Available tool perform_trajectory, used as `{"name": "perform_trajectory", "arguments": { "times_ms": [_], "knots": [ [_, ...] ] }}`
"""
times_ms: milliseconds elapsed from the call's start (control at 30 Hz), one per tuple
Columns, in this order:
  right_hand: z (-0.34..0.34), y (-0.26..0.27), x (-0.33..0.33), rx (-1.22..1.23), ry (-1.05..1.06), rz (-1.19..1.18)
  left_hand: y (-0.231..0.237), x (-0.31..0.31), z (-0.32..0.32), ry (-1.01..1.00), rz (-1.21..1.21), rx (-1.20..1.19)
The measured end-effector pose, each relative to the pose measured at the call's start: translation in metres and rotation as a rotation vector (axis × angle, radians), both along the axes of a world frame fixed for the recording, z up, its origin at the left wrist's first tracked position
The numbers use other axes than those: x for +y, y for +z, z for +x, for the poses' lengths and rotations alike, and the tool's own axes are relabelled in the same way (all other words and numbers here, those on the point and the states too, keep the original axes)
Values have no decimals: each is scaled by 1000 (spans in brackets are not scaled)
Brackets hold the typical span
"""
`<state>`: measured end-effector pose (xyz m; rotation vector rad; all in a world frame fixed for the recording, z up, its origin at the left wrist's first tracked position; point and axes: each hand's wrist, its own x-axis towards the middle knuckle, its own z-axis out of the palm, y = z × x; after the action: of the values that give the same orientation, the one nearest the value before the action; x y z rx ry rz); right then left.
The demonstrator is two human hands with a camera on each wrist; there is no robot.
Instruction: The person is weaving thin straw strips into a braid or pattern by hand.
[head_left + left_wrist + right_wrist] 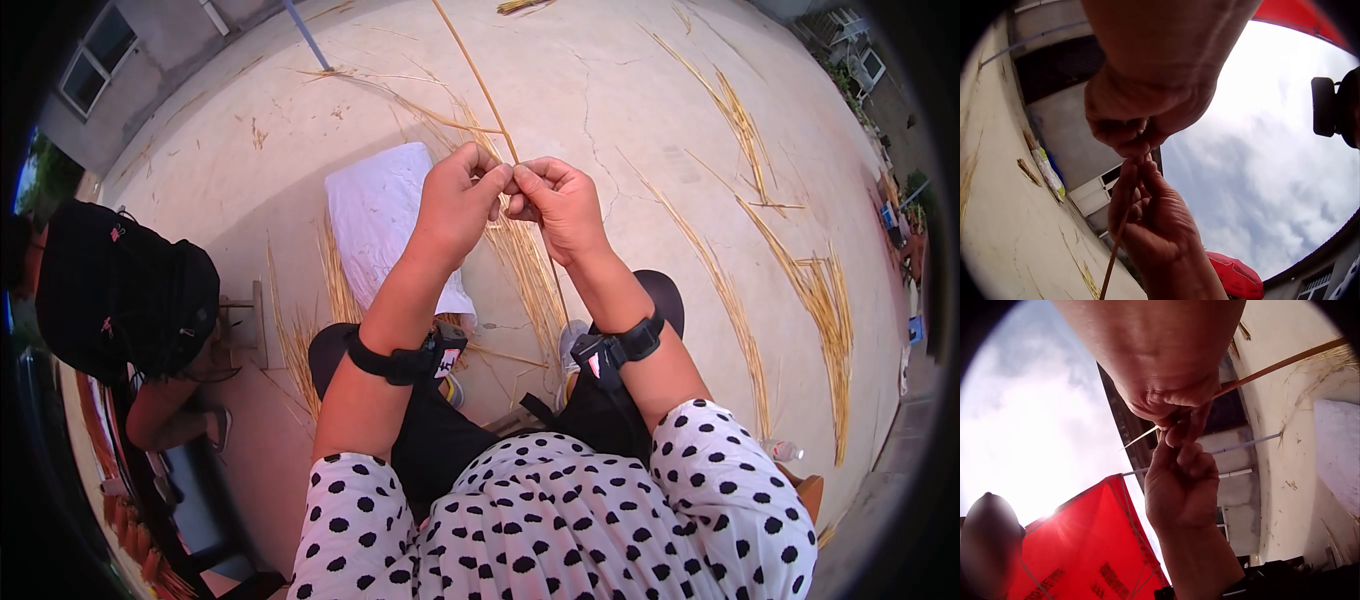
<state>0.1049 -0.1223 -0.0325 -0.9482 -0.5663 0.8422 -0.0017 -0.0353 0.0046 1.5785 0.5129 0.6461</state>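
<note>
A long, thin straw stalk (478,75) runs from the top of the head view down between both hands, and its lower part hangs toward the feet. My left hand (460,205) pinches it between thumb and fingers. Right beside it, my right hand (560,205) pinches the stalk as well, with the fingertips of both hands meeting. In the left wrist view, the stalk (1114,256) slants down past the right hand (1160,225). The right wrist view shows the stalk (1285,364) reaching out from behind the right hand (1172,387); curled fingers hide the pinched spot.
A white sheet (385,215) covers something on the concrete ground before me, with loose straw (525,255) beside it. More straw bundles (830,310) lie to the right, near a plastic bottle (782,450). A person in black (130,290) sits at left.
</note>
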Motion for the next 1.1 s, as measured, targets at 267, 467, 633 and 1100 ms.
{"name": "perform_trajectory", "arguments": {
  "times_ms": [267,467,633,1100],
  "knots": [
    [1,1,-1,105,92,-49,2,9,-2,-45,-31,49],
    [-2,3,-3,16,118,-52,6,7,-3,41,-44,-23],
    [-3,2,-4,3,150,-44,4,8,-4,37,-54,-97],
    [0,4,-8,8,145,16,0,12,-6,-121,-359,-120]
  ]
}}
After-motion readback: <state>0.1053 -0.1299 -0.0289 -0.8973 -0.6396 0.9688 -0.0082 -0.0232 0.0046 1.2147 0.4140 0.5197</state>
